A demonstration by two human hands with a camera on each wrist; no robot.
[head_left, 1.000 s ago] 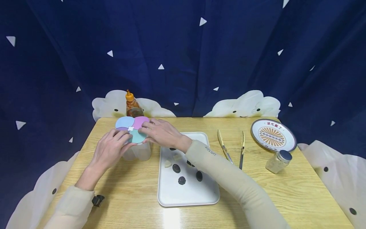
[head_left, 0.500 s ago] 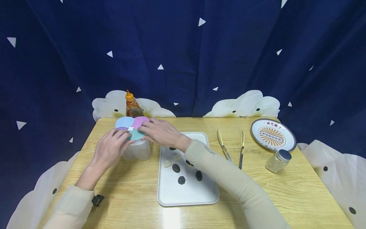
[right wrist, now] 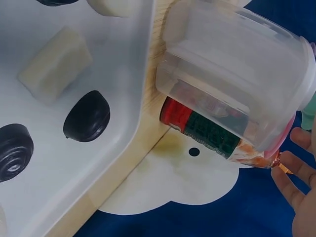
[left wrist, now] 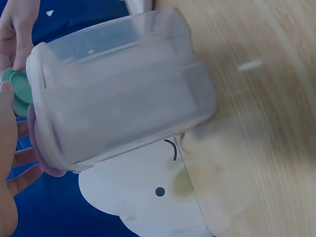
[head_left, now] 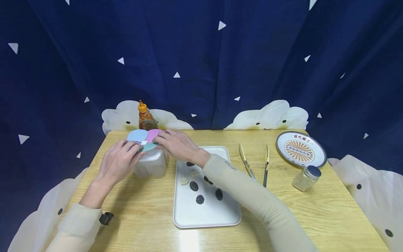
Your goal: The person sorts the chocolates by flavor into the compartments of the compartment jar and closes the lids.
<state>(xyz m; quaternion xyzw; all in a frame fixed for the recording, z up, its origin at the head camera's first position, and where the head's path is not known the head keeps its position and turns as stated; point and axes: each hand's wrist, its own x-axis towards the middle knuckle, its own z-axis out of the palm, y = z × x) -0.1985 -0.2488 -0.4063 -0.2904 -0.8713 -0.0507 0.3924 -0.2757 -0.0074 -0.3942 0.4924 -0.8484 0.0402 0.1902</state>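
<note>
The clear container stands upright on the tabletop, left of the white tray, with its four-petal lid on top. Both hands are clamped on that lid: the left hand has its thumb at the green flap and its fingers along the purple flap; the right hand has its thumb against the green flap and its fingers by the pink flap. The green flap is tilted up from the rim. Contents of the container cannot be determined. Hazards, as judged: neither hand braces the container's body, so an upward pull on the flap could lift or tip it. Uneven thumb force could strain the flap's joint or spring it loose. A backward push could knock the sauce bottle just behind; whether the two touch cannot be confirmed. The right sleeve passes over the tray, and lowering that arm could disturb the dark pieces lying there.
</note>
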